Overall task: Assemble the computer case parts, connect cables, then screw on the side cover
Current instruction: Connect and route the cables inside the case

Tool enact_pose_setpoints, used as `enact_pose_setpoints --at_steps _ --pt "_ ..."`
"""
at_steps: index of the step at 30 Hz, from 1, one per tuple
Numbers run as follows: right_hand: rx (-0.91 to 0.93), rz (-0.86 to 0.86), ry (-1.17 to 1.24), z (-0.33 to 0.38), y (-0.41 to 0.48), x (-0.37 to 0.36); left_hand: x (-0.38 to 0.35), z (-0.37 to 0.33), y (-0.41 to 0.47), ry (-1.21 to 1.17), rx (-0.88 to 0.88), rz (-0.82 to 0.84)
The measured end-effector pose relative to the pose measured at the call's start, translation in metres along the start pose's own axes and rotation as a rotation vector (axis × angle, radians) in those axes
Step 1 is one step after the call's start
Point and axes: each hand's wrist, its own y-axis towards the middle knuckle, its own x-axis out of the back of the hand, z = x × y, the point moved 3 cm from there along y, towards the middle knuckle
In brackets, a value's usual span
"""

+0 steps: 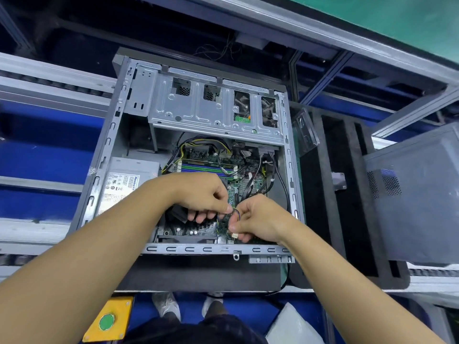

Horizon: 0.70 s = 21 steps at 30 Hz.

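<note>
The computer case point(119, 135) lies open on a black mat point(198, 276) at centre. Both hands meet over its circuit board point(206, 167) toward 6 o'clock: the left hand point(201, 194) pinches a thin cable point(237, 212) and the right hand point(258, 219) grips it near the white plug point(234, 235). A grey panel point(422, 207) sits at 3 o'clock.

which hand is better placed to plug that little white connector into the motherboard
Right. The right hand pinches the white connector just above the near edge of the motherboard, so it likely only needs to press down; the left hand pinches the thin wires farther up.
</note>
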Motion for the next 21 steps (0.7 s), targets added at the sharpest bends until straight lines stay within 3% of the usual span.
enact_pose_setpoints --at_steps 9,15,21 --pt "0.135 -0.092 -0.702 0.01 0.013 -0.004 -0.009 0.0 0.012 0.122 0.009 -0.007" --pt "0.148 -0.001 -0.755 0.018 0.025 -0.005 -0.009 0.007 0.014 0.162 0.032 0.006" --pt "0.062 -0.047 -0.664 0.013 0.025 -0.008 -0.003 0.02 0.009 0.127 0.11 0.011"
